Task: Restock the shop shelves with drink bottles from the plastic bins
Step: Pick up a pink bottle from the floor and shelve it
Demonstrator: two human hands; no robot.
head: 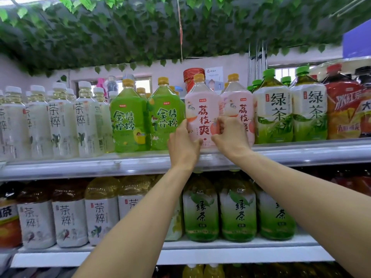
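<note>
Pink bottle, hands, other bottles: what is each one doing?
Pink bottle: upright, capped, held at the top shelf's front.
Left hand: grips its left side.
Right hand: grips its right side.
Second pink bottle: upright, capped, right beside it.
Green lemon bottles: upright, capped.

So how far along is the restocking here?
Done: the front row on the white upper shelf looks full. In hand: left hand and right hand both grip a pink-labelled, yellow-capped plastic bottle at the shelf's front, beside a matching bottle. Left: letting go; the bins are out of view, so remaining stock is unknown.
</note>
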